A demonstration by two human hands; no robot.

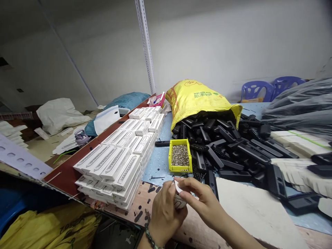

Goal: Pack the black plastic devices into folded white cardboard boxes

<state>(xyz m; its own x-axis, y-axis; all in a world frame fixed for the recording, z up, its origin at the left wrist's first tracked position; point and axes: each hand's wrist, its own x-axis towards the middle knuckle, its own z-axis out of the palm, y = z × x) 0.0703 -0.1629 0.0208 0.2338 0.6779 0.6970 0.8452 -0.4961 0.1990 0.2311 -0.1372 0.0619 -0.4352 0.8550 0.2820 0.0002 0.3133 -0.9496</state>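
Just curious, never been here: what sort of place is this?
Probably a small assembly and packing workshop: stacks of white printed cartons, a yellow plastic bin of small metal pieces, and a yellow woven sack spilling black plastic parts.

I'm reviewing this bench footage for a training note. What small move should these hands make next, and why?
Probably the right hand should ease the small white slip away from the rounded white piece held in the left hand. It appears to pinch the slip right above that piece, though how they join is hard to see.
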